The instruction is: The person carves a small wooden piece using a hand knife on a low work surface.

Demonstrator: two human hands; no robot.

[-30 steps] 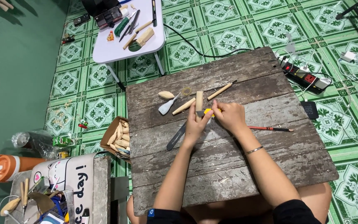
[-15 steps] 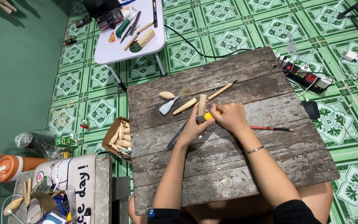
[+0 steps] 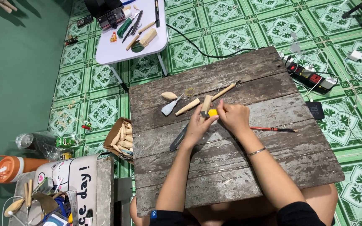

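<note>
On a weathered grey plank table [image 3: 239,167], the left hand [image 3: 197,125] and right hand [image 3: 233,119] meet around a small yellow object [image 3: 212,112] beside a pale wooden stick [image 3: 206,104]. A red pencil [image 3: 273,129] lies just right of them, and a white side table [image 3: 118,46] stands far left.

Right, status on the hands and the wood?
Left hand holds wood block. Right hand presses yellow tool against it. Wooden stick lies close beside.

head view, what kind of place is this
Probably a home woodcarving corner on a tiled floor: a worn plank table with carved wooden pieces, a cardboard box of wood blanks, and a small white table of tools.
</note>
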